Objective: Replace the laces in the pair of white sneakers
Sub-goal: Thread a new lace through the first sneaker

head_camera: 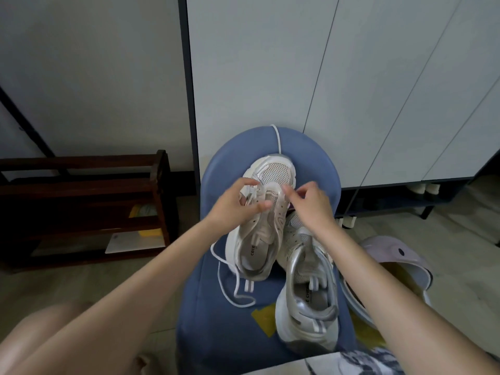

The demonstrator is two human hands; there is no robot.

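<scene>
Two white sneakers lie on a blue padded seat (216, 320). The far sneaker (257, 239) points away from me, toe up. The near sneaker (305, 301) lies beside it, heel toward me. My left hand (238, 204) pinches the white lace (230, 282) at the far sneaker's lower eyelets. My right hand (311, 201) pinches something small at the eyelets on the other side, likely the lace. A loose length of lace trails over the seat to the left, and another strand (277, 139) runs past the toe.
A dark wooden shoe rack (89, 201) stands at the left on the floor. White cabinet doors (351, 90) rise behind the seat. A lilac round object (400, 255) sits on the floor at the right. My bare knee (54, 334) is at the lower left.
</scene>
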